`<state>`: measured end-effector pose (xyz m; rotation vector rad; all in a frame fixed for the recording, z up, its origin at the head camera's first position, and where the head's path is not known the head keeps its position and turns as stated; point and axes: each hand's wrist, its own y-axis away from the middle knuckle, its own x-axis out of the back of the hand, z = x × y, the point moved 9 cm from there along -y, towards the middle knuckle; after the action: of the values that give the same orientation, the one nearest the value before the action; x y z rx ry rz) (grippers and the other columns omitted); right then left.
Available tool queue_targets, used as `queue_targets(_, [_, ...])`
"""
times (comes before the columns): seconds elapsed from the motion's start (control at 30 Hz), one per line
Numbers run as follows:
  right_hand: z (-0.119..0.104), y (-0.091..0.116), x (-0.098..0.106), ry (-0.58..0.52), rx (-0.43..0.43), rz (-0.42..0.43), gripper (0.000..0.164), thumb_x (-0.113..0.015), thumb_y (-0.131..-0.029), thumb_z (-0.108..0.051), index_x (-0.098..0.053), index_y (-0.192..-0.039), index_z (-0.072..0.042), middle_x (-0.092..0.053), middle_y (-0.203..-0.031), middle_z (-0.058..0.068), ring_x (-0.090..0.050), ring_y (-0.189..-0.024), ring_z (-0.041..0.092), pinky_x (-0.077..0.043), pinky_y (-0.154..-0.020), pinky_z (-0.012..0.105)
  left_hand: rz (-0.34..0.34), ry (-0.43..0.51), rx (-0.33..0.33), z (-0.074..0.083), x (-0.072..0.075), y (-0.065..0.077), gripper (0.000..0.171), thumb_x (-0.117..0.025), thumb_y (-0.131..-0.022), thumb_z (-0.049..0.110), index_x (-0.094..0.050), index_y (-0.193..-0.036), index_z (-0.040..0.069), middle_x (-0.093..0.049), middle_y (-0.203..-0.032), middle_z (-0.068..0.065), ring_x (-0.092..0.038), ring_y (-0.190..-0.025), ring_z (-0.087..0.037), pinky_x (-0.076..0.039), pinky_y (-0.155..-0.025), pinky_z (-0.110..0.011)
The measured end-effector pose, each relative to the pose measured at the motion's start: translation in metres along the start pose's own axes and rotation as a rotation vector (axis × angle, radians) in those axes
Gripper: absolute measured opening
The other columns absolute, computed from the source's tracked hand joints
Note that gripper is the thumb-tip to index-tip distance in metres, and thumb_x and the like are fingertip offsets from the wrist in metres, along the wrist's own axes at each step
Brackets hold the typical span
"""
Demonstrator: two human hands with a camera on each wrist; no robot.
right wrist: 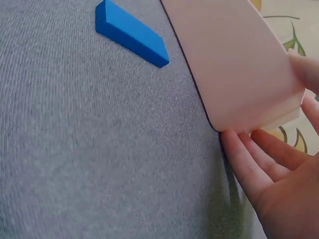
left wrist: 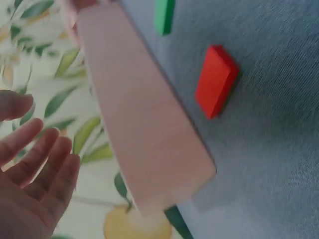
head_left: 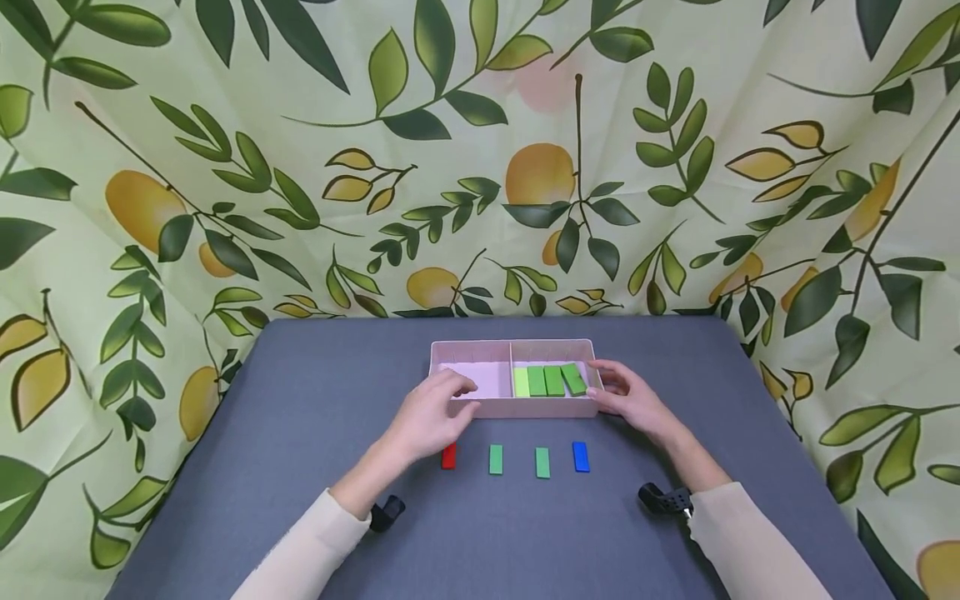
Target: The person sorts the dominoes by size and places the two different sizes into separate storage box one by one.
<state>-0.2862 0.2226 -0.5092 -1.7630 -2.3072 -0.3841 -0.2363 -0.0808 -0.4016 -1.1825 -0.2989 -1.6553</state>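
A pink two-compartment box (head_left: pixel 536 407) lies lengthwise on the table. Several green blocks (head_left: pixel 553 381) sit in its right compartment, the rightmost tilted; a yellow-green block (head_left: pixel 522 382) is at their left. My right hand (head_left: pixel 633 400) holds the box's right end, thumb at the rim and fingertips against the end wall. Near the front left corner hovers my left hand (head_left: pixel 435 414), fingers loosely bent; the left wrist view shows it apart from the box. In front of the box stand a red block (left wrist: pixel 217 81), two green blocks (head_left: pixel 496 459) (head_left: pixel 542 462) and a blue block (right wrist: pixel 133 34).
The grey cloth-covered table (head_left: pixel 480 533) reaches back to a hanging curtain (head_left: pixel 465 167) printed with leaves and fruit. A divider (head_left: pixel 511 369) splits the box. Black straps (head_left: pixel 387 513) are on both wrists.
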Motion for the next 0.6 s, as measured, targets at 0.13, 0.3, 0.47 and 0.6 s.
queue_targets(0.13, [0.000,-0.001,0.000,-0.007,-0.001,-0.010,0.063,-0.069,-0.099,-0.026,-0.040,-0.152,-0.008,-0.039,-0.151,0.028,-0.049,-0.128,0.043,-0.056,-0.092,0.037,-0.088,-0.074,-0.102,0.020,-0.018,0.000,0.016,-0.074,-0.091,0.018,-0.073,-0.104,0.011,-0.068,-0.099,0.000,-0.063,-0.090,-0.015,-0.055,-0.080,-0.035])
queue_targets(0.3, [0.000,-0.001,0.000,-0.019,-0.005,-0.016,0.064,-0.069,-0.099,-0.025,-0.039,-0.152,-0.007,-0.038,-0.151,0.029,-0.049,-0.129,0.044,-0.056,-0.092,0.037,-0.165,-0.113,-0.185,0.039,-0.035,0.000,0.018,-0.073,-0.093,0.023,-0.072,-0.107,0.012,-0.067,-0.100,0.001,-0.063,-0.093,-0.015,-0.054,-0.081,-0.033])
queue_targets(0.47, [0.002,-0.002,-0.001,-0.032,-0.017,-0.022,0.064,-0.069,-0.099,-0.025,-0.038,-0.153,-0.007,-0.037,-0.152,0.030,-0.048,-0.129,0.045,-0.056,-0.092,0.037,-0.223,-0.163,-0.279,0.051,-0.056,0.002,0.018,-0.071,-0.094,0.025,-0.073,-0.108,0.013,-0.066,-0.104,0.002,-0.061,-0.095,-0.015,-0.053,-0.083,-0.029])
queue_targets(0.6, [0.003,-0.002,0.000,-0.033,-0.023,-0.020,0.065,-0.069,-0.099,-0.026,-0.038,-0.153,-0.007,-0.037,-0.152,0.030,-0.048,-0.130,0.045,-0.056,-0.093,0.038,-0.232,-0.229,-0.376,0.062,-0.069,0.003,0.019,-0.071,-0.095,0.028,-0.074,-0.107,0.014,-0.065,-0.102,0.003,-0.060,-0.092,-0.014,-0.051,-0.084,-0.028])
